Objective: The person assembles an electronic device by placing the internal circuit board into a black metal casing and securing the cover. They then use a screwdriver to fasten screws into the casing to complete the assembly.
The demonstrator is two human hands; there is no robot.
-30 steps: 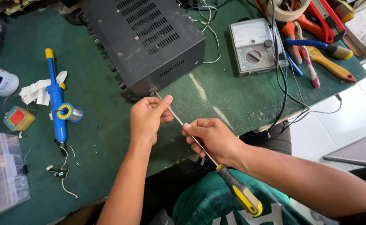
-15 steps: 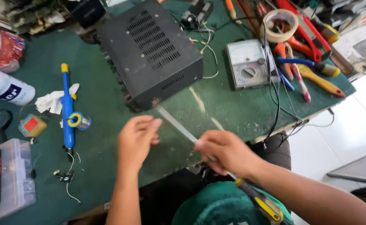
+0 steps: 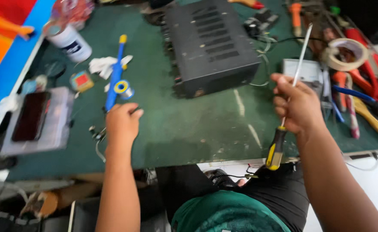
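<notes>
My right hand (image 3: pixel 296 105) grips the metal shaft of a long screwdriver (image 3: pixel 288 101); its yellow and black handle hangs below my fist and its tip points up, over the grey multimeter (image 3: pixel 303 73). My left hand (image 3: pixel 122 122) rests on the green mat (image 3: pixel 189 124) with fingers curled. It lies just below the blue desoldering pump (image 3: pixel 115 77) and the small solder reel (image 3: pixel 122 87), beside a few loose wired parts (image 3: pixel 96 133). Whether the left hand holds anything small is hidden. The black vented metal box (image 3: pixel 210 43) stands between and beyond both hands.
A clear plastic case with a dark phone on it (image 3: pixel 34 122) sits at the left, with a white bottle (image 3: pixel 70 43) and crumpled tissue (image 3: pixel 103 64) behind. A tape roll (image 3: pixel 343 53), pliers and other screwdrivers (image 3: pixel 361 94) crowd the right edge.
My hands have come apart. The left let go of the screwdriver tip and moved left toward the blue pump; the right swung the screwdriver upright to the right. The view shifted.
</notes>
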